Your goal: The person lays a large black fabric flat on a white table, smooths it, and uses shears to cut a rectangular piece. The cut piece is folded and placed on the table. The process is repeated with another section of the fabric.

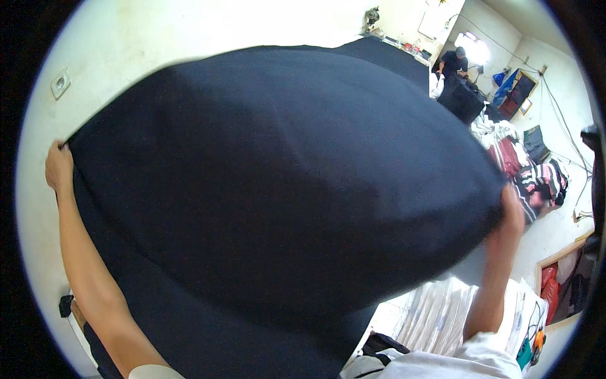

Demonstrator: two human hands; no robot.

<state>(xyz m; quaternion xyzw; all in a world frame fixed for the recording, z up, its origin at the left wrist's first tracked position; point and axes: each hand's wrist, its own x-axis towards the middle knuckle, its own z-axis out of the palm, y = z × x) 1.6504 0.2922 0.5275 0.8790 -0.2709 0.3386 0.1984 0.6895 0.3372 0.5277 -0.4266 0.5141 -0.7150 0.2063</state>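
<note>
A wide sheet of black fabric (pixel 278 164) billows up in front of me, spread between my two raised arms. At the far left, my left hand (pixel 60 167) is closed on one corner of it. My right hand (pixel 511 211), blurred by motion, grips the opposite edge at the right. The sheet's middle bulges upward, and its near edge sags in a curve. More black cloth (pixel 202 335) lies flat below it on the work surface, and black cloth also covers the far end of the table (pixel 391 60).
Stacked white folded material (pixel 435 316) is at my lower right. Piles of clothes (pixel 540 183) line the right side. A person (pixel 453 63) works in the far back. A small machine (pixel 372 19) stands at the table's far end. A wall socket (pixel 60 83) is at left.
</note>
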